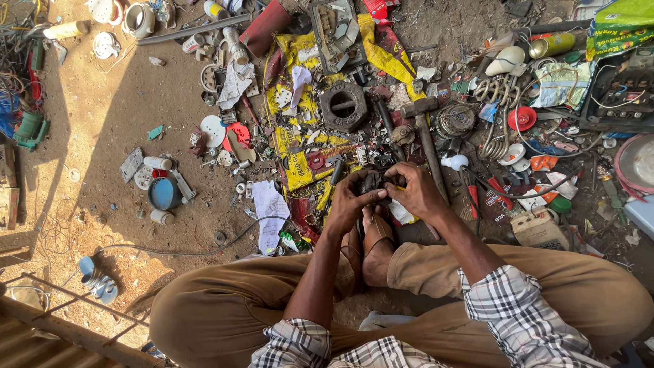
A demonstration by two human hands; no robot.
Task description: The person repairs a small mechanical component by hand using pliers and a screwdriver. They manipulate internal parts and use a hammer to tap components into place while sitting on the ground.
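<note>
My left hand (349, 202) and my right hand (417, 191) meet over my crossed feet, both closed around a small dark metal part (372, 182) held between the fingers. The part is mostly hidden by my fingers, so its shape is unclear. I sit cross-legged on the dirt ground in tan trousers (225, 307) and a checked shirt. A hammer (428, 133) with a wooden handle lies just beyond my right hand. A dark hexagonal metal block (344, 105) rests farther out in front.
Scrap covers the ground ahead: yellow wrappers (298, 163), a white bulb (455, 162), red-handled pliers (471, 191), coiled wire (455, 121), a blue round lid (163, 193), a white cloth (270, 208). A black cable (204, 251) runs over bare dirt at left. A pan (637, 163) sits at right.
</note>
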